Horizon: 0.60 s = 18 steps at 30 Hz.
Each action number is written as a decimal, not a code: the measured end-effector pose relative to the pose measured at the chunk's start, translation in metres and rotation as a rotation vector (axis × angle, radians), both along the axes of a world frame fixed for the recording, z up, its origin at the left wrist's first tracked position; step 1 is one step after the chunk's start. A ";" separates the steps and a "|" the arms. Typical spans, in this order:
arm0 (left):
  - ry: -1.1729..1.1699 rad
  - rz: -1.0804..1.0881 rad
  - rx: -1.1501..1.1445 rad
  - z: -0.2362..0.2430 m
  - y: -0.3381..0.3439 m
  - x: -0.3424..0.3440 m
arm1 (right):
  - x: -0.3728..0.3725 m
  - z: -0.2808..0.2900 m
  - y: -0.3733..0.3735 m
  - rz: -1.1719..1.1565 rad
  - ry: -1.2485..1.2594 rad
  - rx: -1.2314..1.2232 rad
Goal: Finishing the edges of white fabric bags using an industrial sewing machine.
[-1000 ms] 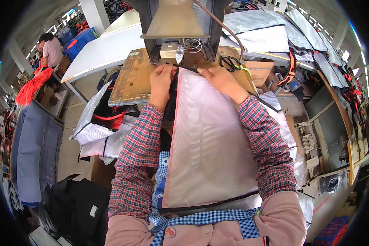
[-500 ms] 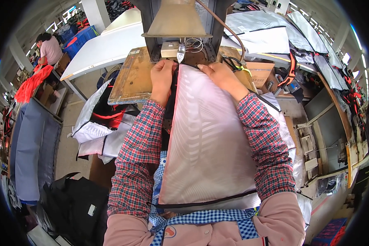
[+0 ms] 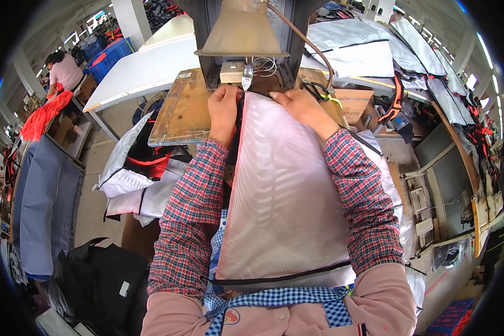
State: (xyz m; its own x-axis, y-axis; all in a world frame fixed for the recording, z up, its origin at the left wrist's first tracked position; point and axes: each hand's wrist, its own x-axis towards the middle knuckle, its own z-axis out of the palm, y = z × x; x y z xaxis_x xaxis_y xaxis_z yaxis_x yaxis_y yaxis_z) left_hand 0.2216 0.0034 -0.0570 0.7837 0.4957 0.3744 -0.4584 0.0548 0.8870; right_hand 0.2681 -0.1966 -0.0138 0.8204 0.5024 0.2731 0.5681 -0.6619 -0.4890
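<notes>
A large silvery-white fabric panel (image 3: 285,190) with a striped sheen, a red left edge and a black-bound near edge lies between my forearms, its narrow far end at the metal tip (image 3: 247,75) of an industrial machine. My left hand (image 3: 224,110) pinches the panel's far left corner, where black fabric runs beside the red edge. The fingers of my right hand (image 3: 302,107) close on the far right edge, thumb on top and fingertips partly hidden. Between both hands, just beyond the cloth, stands the machine's tip. Above it hangs a beige cone-shaped hood (image 3: 242,31).
A wooden board (image 3: 176,120) surrounds the machine, with black scissors (image 3: 317,89) at its right. White tables (image 3: 134,70) stand behind, the right one bearing silver panels (image 3: 358,56). Black fabric (image 3: 101,274) is heaped at lower left. Another person (image 3: 66,71) sits at far left.
Both hands and the far end of the panel have shifted slightly toward me, away from the machine's tip. The grip of each hand looks the same.
</notes>
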 end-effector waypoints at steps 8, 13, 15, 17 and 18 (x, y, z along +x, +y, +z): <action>0.366 -0.274 -0.083 0.009 0.002 -0.048 | -0.023 0.003 -0.025 0.063 0.062 -0.148; 0.629 -0.450 0.008 -0.047 0.000 -0.130 | -0.053 -0.038 -0.023 0.285 0.189 -0.530; 0.352 -0.443 0.282 -0.092 0.013 -0.160 | -0.062 -0.060 -0.008 0.346 0.263 -0.533; 0.238 -0.313 0.797 -0.074 -0.008 -0.200 | -0.050 -0.081 -0.004 0.312 0.235 -0.538; 0.192 -0.243 1.054 -0.047 -0.027 -0.225 | -0.043 -0.094 -0.004 0.284 0.270 -0.486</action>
State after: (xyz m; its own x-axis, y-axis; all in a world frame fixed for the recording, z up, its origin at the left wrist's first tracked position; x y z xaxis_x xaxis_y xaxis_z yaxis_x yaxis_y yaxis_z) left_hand -0.0032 -0.0241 -0.1039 0.9078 -0.1769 0.3803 -0.3871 -0.7022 0.5975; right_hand 0.2247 -0.2006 -0.1073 0.6449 0.7256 -0.2399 0.6529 -0.6863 -0.3205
